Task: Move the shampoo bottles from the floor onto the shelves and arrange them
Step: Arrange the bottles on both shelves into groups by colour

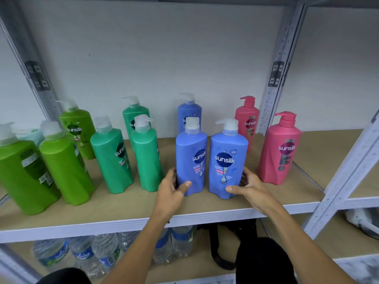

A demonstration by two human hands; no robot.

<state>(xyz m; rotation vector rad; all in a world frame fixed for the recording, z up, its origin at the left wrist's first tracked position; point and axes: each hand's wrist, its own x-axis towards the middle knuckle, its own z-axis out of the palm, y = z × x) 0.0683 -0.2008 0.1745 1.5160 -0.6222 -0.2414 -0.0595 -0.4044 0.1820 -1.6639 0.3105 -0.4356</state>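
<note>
— Water bottles (82, 255) lie on the lower shelf, nearest the camera. Report the hands

— Left hand (171, 191) grasps the base of the left blue bottle (190, 160), thumb across its front. Right hand (249, 187) grasps the base of the right blue bottle (226, 162). Both bottles stand upright, just beside each other, on the shelf board (205, 203)

— Other stock?

— A third blue bottle (189, 111) stands far behind; green bottles (110, 156) stand left, pink bottles (280, 148) right
</note>
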